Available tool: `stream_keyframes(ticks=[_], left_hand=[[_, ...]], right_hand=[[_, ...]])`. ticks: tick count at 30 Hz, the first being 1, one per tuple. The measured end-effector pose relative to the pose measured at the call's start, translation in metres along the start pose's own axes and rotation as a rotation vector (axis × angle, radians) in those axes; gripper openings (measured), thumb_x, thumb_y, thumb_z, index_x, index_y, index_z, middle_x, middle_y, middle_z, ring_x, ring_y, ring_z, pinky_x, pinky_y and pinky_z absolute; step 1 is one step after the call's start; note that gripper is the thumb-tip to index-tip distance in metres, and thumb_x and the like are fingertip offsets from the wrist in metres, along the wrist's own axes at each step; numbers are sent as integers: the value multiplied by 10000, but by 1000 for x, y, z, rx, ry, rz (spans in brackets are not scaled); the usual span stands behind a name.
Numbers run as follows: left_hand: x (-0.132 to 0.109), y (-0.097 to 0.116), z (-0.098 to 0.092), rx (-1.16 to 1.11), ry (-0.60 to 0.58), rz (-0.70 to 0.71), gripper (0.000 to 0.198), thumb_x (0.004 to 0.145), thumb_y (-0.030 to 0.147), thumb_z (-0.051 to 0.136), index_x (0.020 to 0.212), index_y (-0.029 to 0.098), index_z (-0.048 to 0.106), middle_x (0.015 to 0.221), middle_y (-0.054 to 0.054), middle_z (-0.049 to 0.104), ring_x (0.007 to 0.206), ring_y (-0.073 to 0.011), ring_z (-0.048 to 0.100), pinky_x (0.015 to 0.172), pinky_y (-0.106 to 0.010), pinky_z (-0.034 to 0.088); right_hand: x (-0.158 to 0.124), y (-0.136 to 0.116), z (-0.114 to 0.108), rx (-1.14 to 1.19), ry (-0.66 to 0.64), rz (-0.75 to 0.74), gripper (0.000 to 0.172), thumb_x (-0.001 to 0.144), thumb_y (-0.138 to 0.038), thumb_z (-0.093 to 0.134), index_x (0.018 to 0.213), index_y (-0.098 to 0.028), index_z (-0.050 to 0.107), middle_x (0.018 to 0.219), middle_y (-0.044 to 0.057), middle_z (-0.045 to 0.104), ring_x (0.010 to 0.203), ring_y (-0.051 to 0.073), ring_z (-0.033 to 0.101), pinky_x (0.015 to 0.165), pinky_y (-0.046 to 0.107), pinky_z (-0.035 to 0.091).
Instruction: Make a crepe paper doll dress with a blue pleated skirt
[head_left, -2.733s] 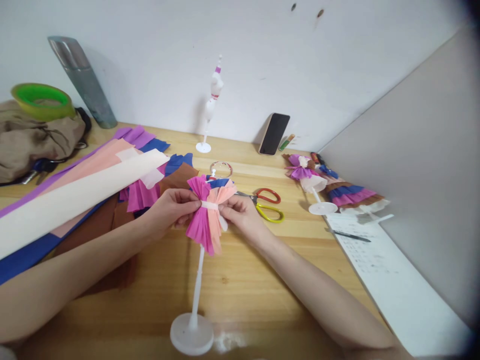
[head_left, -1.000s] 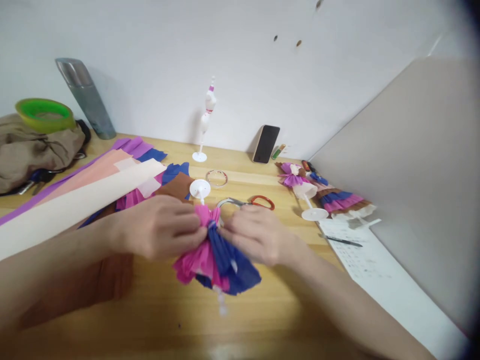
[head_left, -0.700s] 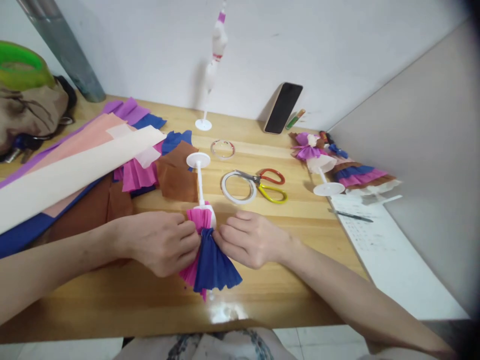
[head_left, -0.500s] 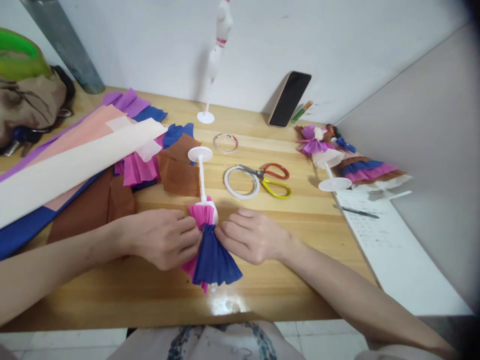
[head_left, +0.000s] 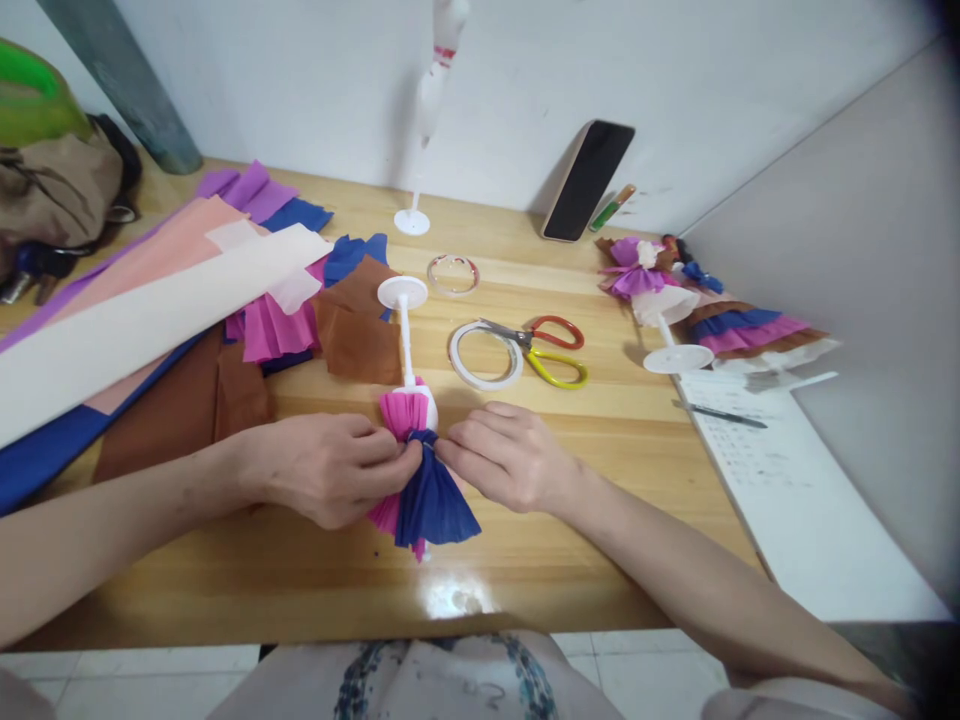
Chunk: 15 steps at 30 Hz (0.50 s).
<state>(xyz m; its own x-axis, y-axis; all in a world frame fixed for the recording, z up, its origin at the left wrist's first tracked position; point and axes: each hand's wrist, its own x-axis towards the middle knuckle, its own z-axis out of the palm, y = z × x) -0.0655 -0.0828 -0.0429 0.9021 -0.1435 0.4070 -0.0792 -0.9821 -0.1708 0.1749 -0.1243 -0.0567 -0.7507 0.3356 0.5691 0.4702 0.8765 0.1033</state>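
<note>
A small white dress-form figure lies on the table with its round stand (head_left: 403, 292) pointing away from me. Pink crepe paper (head_left: 403, 408) wraps its body. Over it sits a pleated blue crepe paper piece (head_left: 435, 505), gathered at the top and fanned out toward me. My left hand (head_left: 337, 468) pinches the gathered top of the blue piece from the left. From the right, my right hand (head_left: 501, 455) is closed with its fingertips at the same gather, perhaps on a thin tie that I cannot make out clearly.
Scissors (head_left: 551, 350) lie beside a tape roll (head_left: 454, 372); another roll (head_left: 474, 288) is behind. Crepe paper strips (head_left: 150, 315) cover the left. A phone (head_left: 589, 180) leans on the wall near a white figure (head_left: 430, 100). Dressed figures (head_left: 637, 270) and a pen (head_left: 727, 416) are right.
My left fingers have shifted right onto the gathered top of the blue paper. The blue fan has moved slightly. My right hand stays beside it.
</note>
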Motion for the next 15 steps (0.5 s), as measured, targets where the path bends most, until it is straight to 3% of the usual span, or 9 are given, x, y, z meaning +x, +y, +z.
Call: stream_keyframes(ticks=[9,15], left_hand=[[5,0,-3,-70,-65,-36,283,918,67,358,1013,-3,616,826,-101,697,598,-147,536,514,-306,412],[11,1,-3,-44,-90,-52,301,934,67,319,966,36,617,774,-67,674,579,-144,507,553,-307,405]], right_hand=[[-3,7,10,222,71,85,184,953,-110,476,897,-139,649,773,52,706,678,141,619,581,270,454],[-3,12,15,400,59,169,189,974,-199,479,928,-159,657,860,76,718,744,145,658,626,263,498]])
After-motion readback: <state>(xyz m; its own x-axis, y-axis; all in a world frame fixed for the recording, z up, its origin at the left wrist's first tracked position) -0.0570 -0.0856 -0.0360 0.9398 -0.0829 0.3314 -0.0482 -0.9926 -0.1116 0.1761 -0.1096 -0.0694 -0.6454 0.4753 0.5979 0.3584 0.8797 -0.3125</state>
